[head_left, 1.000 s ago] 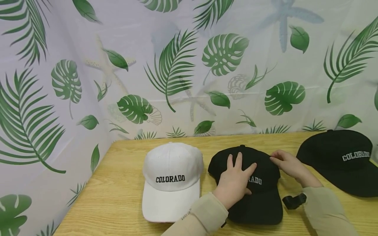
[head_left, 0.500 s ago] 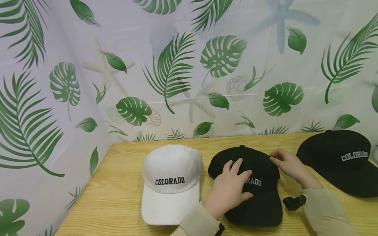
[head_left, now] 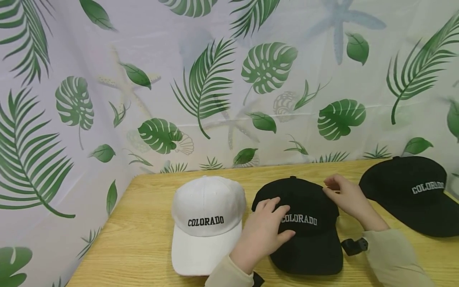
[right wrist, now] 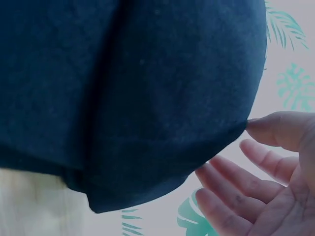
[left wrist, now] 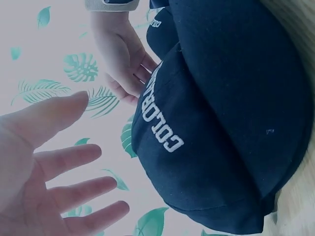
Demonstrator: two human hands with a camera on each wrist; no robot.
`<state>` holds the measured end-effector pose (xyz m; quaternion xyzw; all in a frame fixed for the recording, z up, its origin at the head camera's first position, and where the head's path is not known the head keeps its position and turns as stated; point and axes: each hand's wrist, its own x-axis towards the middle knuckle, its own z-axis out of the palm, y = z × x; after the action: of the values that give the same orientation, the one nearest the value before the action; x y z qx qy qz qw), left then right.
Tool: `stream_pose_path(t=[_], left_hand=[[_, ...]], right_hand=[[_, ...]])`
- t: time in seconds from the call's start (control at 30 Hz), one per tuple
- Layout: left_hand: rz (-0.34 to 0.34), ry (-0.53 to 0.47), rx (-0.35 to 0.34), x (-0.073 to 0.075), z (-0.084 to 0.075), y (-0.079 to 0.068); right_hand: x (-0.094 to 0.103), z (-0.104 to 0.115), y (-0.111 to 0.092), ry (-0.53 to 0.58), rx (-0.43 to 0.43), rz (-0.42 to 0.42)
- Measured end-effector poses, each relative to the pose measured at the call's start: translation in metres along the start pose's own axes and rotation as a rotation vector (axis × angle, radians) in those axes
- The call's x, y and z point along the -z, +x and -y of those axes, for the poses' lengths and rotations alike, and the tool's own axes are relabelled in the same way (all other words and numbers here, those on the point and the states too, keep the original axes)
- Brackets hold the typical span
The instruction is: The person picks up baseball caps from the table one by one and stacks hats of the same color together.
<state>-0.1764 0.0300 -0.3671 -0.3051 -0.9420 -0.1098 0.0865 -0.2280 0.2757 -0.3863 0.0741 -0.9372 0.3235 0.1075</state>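
Observation:
A black baseball cap (head_left: 305,247) with white COLORADO lettering sits upright on the table, brim toward me. My left hand (head_left: 259,231) is over the cap's left side in the head view; the left wrist view shows its fingers (left wrist: 81,189) spread and apart from the crown (left wrist: 197,162). At the cap's upper right edge is my right hand (head_left: 346,195). In the right wrist view its thumb (right wrist: 278,129) meets the side of the crown (right wrist: 167,98), and its relaxed fingers reach partly behind the edge, tips hidden.
A white COLORADO cap (head_left: 208,203) stands to the left of the black one. Another black COLORADO cap (head_left: 405,191) lies angled at the far right. The wooden table (head_left: 136,239) ends at a leaf-printed cloth backdrop (head_left: 215,99) behind and to the left.
My left hand has lifted off the black cap's front and drawn back to the lower left, uncovering the lettering. The right hand's fingers have loosened slightly at the cap's edge.

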Motion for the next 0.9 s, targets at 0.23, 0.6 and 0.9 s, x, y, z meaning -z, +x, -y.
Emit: stream_pose_path(t=[0.23,0.6,0.9], left_hand=[[-0.038,-0.017,-0.002,0.002,0.0,-0.003],[-0.023,-0.015,-0.031,0.003,-0.001,-0.003],[-0.019,-0.005,-0.035,0.001,-0.002,-0.002]], right_hand=[[0.008,0.002,-0.005,-0.028,0.024,-0.05],[0.042,-0.051,-0.034,-0.087,-0.076,-0.145],[0.063,-0.16,-0.048,-0.21,-0.255,-0.191]])
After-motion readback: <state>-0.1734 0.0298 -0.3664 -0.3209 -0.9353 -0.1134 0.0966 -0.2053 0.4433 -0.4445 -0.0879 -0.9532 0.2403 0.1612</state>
